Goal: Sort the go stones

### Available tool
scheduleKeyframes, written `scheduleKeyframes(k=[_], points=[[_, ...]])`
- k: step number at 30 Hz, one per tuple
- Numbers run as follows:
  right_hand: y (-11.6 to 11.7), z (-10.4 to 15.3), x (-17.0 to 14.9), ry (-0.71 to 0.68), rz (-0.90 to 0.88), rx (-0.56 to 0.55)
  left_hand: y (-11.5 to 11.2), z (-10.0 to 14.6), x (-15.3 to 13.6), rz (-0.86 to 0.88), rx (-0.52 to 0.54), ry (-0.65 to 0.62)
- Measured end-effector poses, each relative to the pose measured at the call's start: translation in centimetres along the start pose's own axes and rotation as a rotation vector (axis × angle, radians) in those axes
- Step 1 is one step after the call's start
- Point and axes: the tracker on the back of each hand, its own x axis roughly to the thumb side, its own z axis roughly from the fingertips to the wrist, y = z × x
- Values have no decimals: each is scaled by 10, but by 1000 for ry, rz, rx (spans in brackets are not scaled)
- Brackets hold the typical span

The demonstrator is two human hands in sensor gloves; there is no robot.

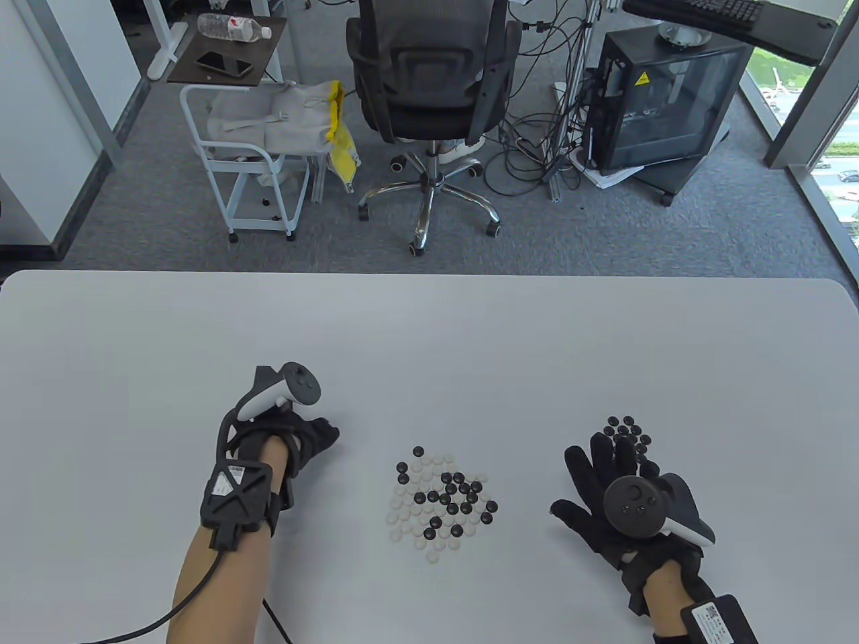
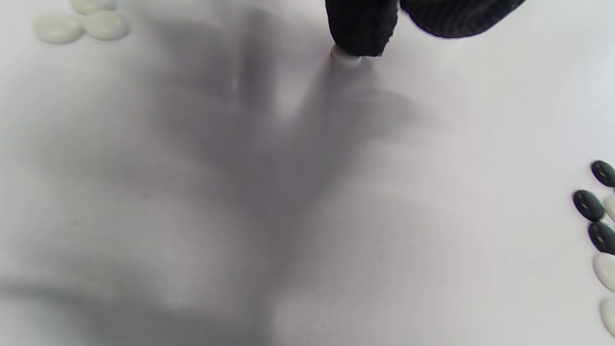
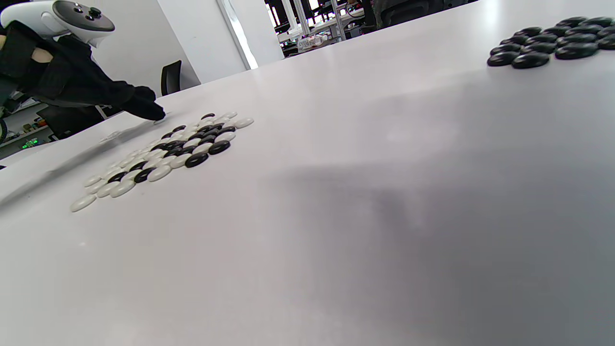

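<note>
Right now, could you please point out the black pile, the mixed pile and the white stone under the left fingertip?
Black pile (image 1: 627,434), table view, middle of the cluster.
Mixed pile (image 1: 443,498), table view, centre of the spread.
White stone (image 2: 345,55), left wrist view, the edge showing below the fingertip.

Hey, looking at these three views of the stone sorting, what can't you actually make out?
- Left hand fingertips: table view, hidden by the hand; the left wrist view shows a fingertip on a white stone.
- White pile: left wrist view, cut off by the top edge; unseen from above.
- Black pile: table view, partly covered by the right hand.
</note>
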Motion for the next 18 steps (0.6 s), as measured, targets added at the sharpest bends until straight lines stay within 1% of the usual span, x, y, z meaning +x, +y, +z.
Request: scheduleKeyframes(k=[2,7,15,18], points=[[0,1,-1,14,16,-1,2,2,-18,8,10,43],[0,1,-3,14,12,0,6,9,-44,28,27,118],[-1,1,-4,22,7,10,8,14,-64,32,35,201],[-2,1,-4,20,4,9,8,15,-70,52,32,211]])
